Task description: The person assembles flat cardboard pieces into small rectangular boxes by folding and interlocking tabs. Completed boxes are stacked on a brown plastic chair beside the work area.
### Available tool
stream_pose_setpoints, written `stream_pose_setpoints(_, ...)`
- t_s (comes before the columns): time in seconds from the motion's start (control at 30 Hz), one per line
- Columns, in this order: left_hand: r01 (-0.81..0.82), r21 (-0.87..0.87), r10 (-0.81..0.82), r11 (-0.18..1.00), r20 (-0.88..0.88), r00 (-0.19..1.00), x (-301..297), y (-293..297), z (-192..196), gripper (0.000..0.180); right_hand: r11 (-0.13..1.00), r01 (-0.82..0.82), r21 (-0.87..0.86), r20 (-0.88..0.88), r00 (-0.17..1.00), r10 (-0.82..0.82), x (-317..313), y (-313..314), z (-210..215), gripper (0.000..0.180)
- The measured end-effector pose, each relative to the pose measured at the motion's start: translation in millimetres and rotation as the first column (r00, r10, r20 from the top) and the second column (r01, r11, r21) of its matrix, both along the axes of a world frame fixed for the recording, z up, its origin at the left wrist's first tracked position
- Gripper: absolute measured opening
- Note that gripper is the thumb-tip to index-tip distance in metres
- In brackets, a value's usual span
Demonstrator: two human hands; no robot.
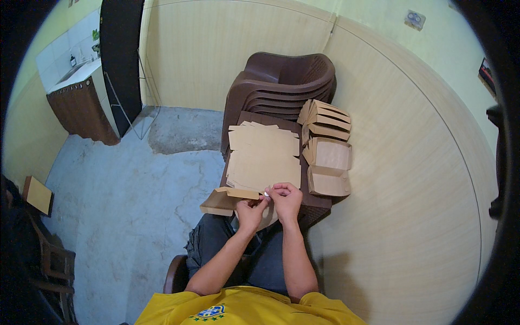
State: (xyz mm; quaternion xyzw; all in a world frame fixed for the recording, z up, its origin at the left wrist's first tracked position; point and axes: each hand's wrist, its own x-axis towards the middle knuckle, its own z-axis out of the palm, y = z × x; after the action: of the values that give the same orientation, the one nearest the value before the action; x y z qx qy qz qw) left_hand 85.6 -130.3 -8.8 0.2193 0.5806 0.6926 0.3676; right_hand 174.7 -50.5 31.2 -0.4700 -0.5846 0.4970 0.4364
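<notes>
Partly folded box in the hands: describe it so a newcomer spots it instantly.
Find the stack of brown plastic chairs by the wall; flat kraft cardboard blanks cover the seat. At its near edge, the left hand and right hand pinch the half-folded brown box. Unlike the finished boxes stacked right, it's only partly folded.

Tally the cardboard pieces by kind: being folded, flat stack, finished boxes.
Box being folded in both hands: 1
Stack of flat blanks: 1
Folded boxes beside the stack: about 6, since the nested ones are hard to separate
Total: about 8
</notes>
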Motion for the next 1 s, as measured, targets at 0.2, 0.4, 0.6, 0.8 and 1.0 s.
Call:
stream_pose_setpoints(0.2,-0.193,0.037,0.185,0.981,-0.503,0.844,7,-4,20,0.026,0.988,-0.019,0.156,-0.062,0.998,0.029,0,-1,2,0.017)
stream_pose_setpoints(0.4,-0.093,0.071,0.117,0.993,-0.555,0.824,-9,-7,36,0.026,0.993,-0.014,0.120,-0.147,0.989,0.031,-1,-10,13,0.018)
stream_pose_setpoints(0.6,-0.131,0.090,0.147,0.987,-0.203,0.968,-9,-10,38,0.023,0.986,-0.030,0.166,-0.135,0.989,0.053,0,-17,23,0.015)
stream_pose_setpoints(0.8,-0.052,0.096,0.046,0.994,0.065,0.997,-11,-4,11,0.032,0.988,-0.042,0.149,-0.091,0.994,0.056,-1,-16,19,0.014)
stream_pose_setpoints(1.0,0.113,0.279,-0.266,0.954,0.609,0.747,-27,11,-20,0.035,0.988,-0.031,0.153,-0.100,0.994,0.046,1,-18,19,0.015)
